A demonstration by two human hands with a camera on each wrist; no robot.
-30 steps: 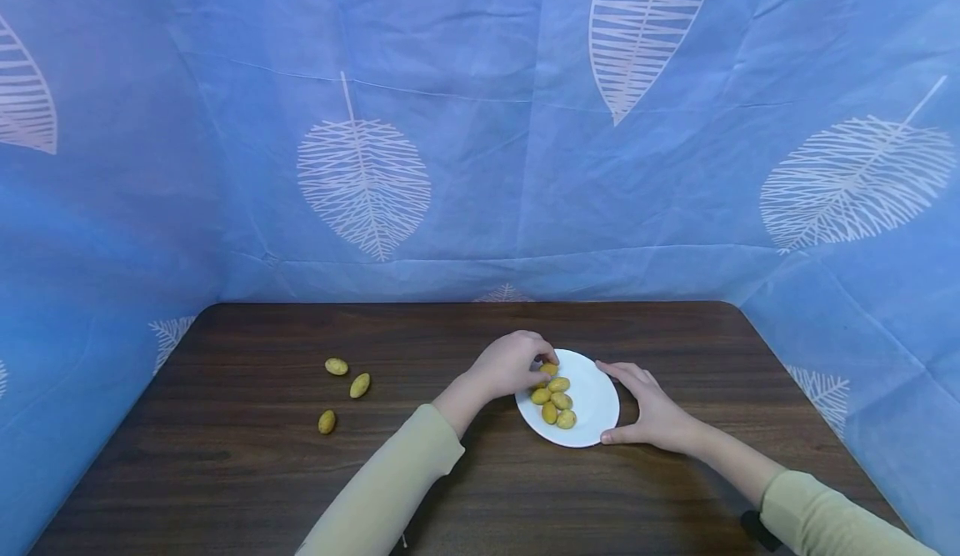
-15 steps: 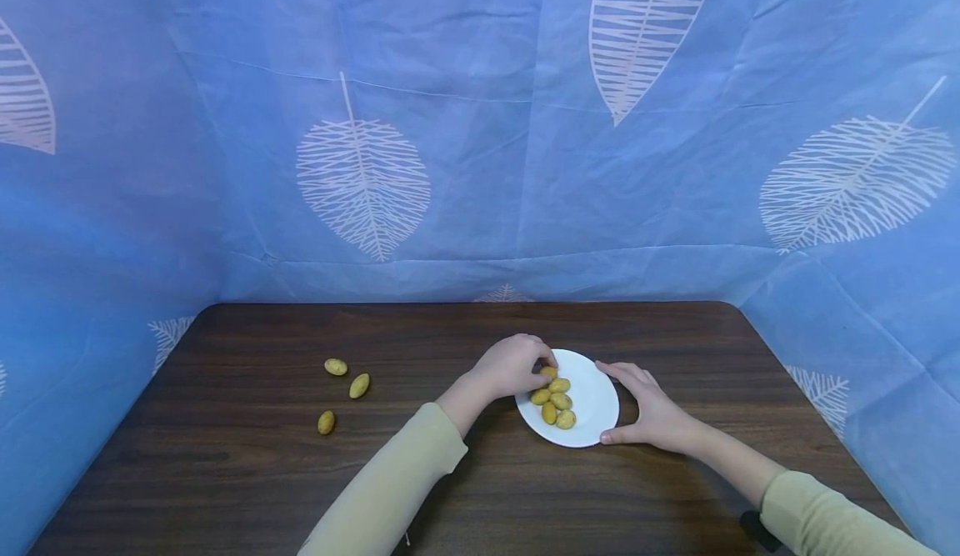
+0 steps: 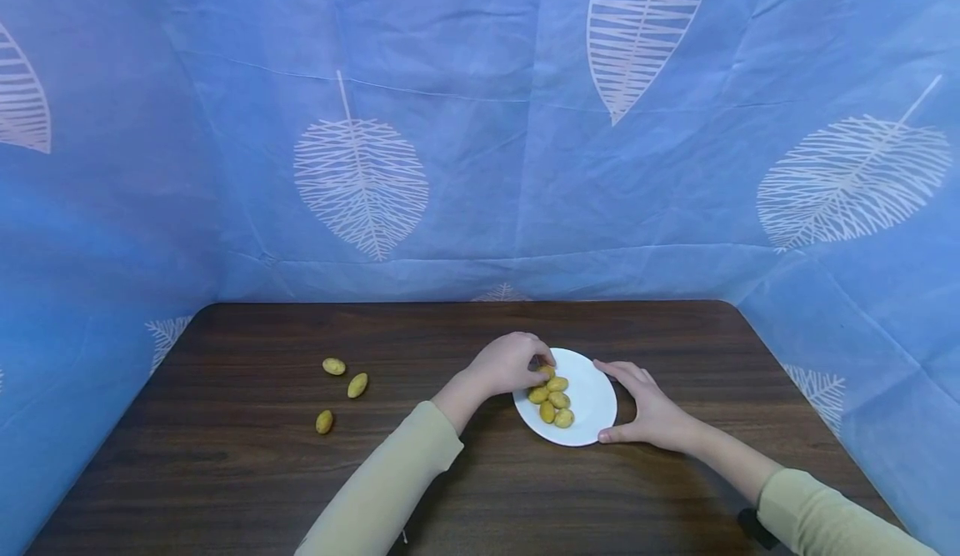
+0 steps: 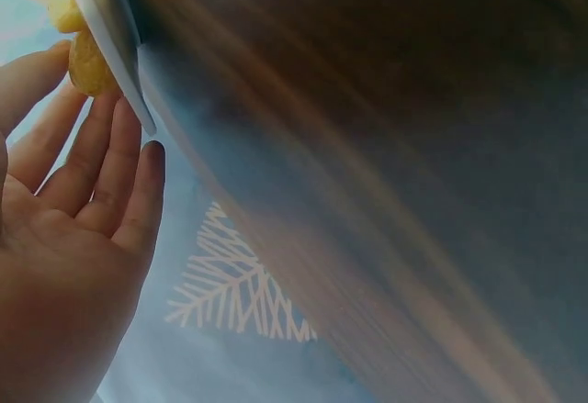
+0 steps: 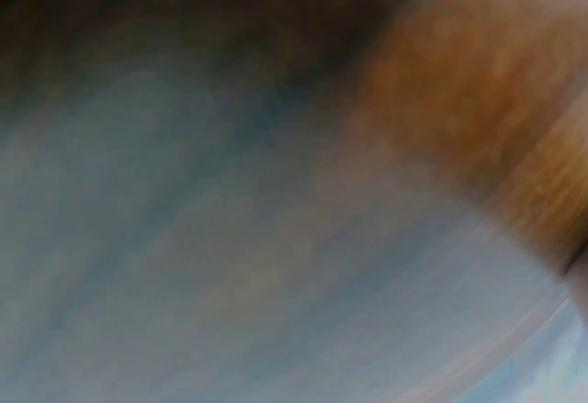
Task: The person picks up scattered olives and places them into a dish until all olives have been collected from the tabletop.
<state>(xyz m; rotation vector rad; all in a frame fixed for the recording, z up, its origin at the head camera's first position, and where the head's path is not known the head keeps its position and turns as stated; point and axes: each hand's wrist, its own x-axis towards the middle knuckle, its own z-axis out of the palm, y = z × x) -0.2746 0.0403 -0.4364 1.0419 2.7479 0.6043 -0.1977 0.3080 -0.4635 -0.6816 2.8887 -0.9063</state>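
Observation:
A white plate (image 3: 596, 406) lies on the dark wooden table, with several small yellow oval fruits (image 3: 559, 400) gathered on its left half. My left hand (image 3: 506, 364) reaches over the plate's left rim, thumb and fingers pinching a yellow fruit (image 3: 547, 372) at the back of the group. In the left wrist view this fruit (image 4: 89, 65) sits between thumb and fingertips, close to the plate's edge (image 4: 115, 50). My right hand (image 3: 648, 410) holds the plate's right side, thumb at the front rim and fingers at the back. The right wrist view is mostly blurred.
Three more yellow fruits (image 3: 357, 385) lie apart on the left part of the table (image 3: 225, 456). A blue cloth (image 3: 480, 164) with white leaf prints hangs behind the table and along both sides.
Both hands stay in nearly the same place at the plate; the left fingers shift only slightly at the fruit. The plate and loose fruits show no clear movement.

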